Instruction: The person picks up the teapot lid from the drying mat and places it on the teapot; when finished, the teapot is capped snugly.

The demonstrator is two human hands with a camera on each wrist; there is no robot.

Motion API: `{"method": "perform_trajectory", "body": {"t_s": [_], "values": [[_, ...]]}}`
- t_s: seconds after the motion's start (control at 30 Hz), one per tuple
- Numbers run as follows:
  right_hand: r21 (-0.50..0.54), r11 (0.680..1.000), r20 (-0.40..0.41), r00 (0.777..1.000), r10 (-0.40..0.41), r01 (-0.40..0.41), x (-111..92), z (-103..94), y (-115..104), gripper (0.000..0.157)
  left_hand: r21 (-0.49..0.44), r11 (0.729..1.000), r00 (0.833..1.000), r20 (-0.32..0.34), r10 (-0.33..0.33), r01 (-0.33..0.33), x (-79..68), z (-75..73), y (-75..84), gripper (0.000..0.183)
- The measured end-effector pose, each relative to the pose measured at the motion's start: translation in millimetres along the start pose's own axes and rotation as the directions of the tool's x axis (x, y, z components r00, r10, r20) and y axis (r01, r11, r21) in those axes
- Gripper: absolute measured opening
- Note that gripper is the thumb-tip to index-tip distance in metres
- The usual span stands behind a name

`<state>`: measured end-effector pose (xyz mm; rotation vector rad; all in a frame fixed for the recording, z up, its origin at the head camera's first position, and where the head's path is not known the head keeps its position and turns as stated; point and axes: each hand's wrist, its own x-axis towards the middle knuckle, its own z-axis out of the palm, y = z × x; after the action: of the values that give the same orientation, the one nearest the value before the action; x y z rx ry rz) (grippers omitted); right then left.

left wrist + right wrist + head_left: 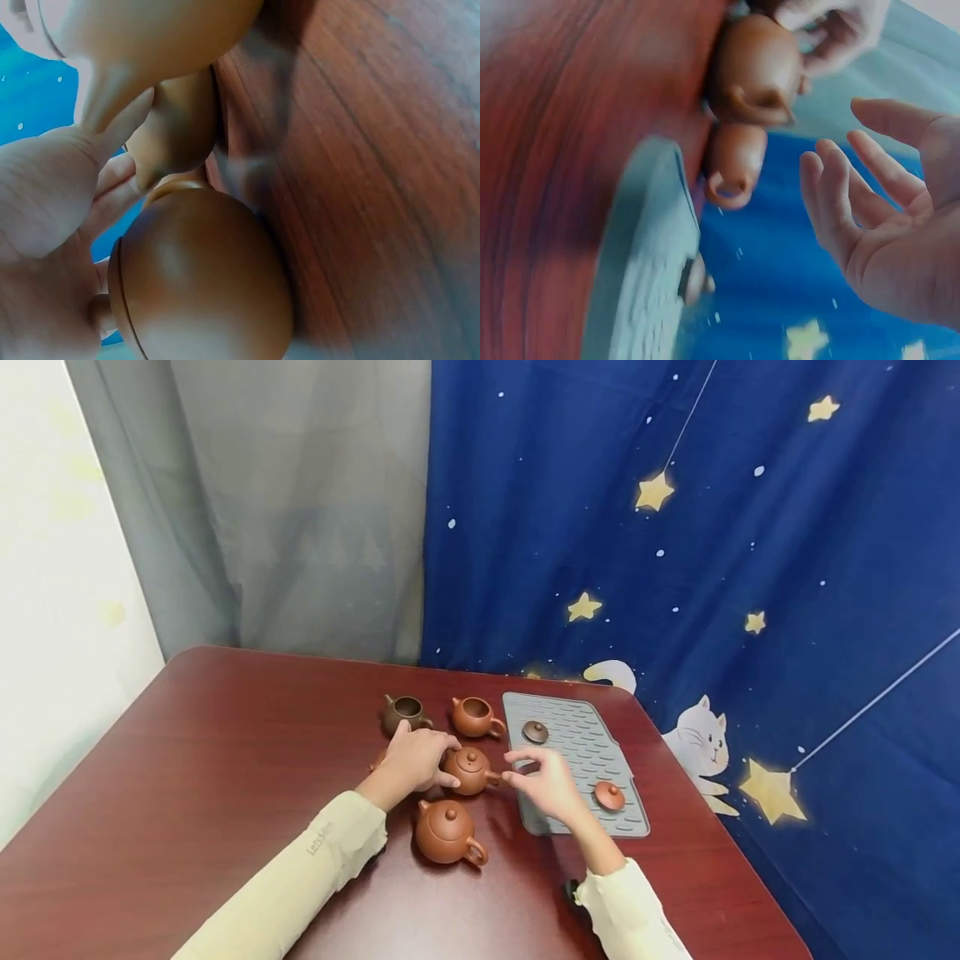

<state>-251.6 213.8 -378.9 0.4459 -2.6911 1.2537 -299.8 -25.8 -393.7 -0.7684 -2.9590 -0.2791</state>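
Note:
In the head view, my left hand (417,758) grips a lidded reddish-brown teapot (471,772) from its spout side, thumb in front and a finger behind. My right hand (546,781) hovers by that teapot's handle, fingers loosely bent with nothing between them; the right wrist view shows this hand (889,217) apart from the pot. Nearer me stands another lidded teapot (446,837). The left wrist view reveals a further lidded teapot (210,277) under my left hand, mostly hidden from above. Behind are two lidless pots, one dark brown (393,721), one reddish (472,720).
A grey ridged mat (581,760) lies right of the teapots. On it rest a dark lid (536,732) and an orange-red lid (609,797). The dark red table (225,760) ends at grey and blue curtains (540,510).

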Motion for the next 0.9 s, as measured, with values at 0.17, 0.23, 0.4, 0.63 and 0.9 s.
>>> {"method": "perform_trajectory", "body": {"t_s": [0.17, 0.23, 0.4, 0.63, 0.9], "values": [[0.019, 0.997, -0.011, 0.997, 0.07, -0.07, -14, -35.1, 10, 0.02, 0.077, 0.997, 1.0, 0.026, 0.014, -0.016, 3.4, -4.2, -0.2, 0.057], [0.018, 0.996, -0.018, 0.996, 0.091, -0.09, -20, -47.4, 18, 0.02, 0.089, 0.995, 0.998, 0.057, 0.031, -0.036, 3.7, -5.7, -0.8, 0.056], [-0.031, 0.987, -0.075, 0.985, 0.155, -0.157, -34, -75.5, 38, 0.021, -0.003, 0.999, 0.994, 0.106, 0.042, -0.042, 5.4, -14.2, -3.3, 0.051], [-0.096, 0.963, -0.154, 0.959, 0.237, -0.253, -39, -94.9, 58, 0.023, -0.085, 0.996, 0.995, 0.095, 0.031, -0.023, 18.6, -29.1, -17.5, 0.06], [-0.356, 0.888, -0.115, 0.957, 0.267, -0.291, -30, -112.4, 78, 0.033, -0.085, 0.996, 0.991, 0.135, 0.006, 0.006, 54.3, -45.8, -17.5, 0.071]]}}
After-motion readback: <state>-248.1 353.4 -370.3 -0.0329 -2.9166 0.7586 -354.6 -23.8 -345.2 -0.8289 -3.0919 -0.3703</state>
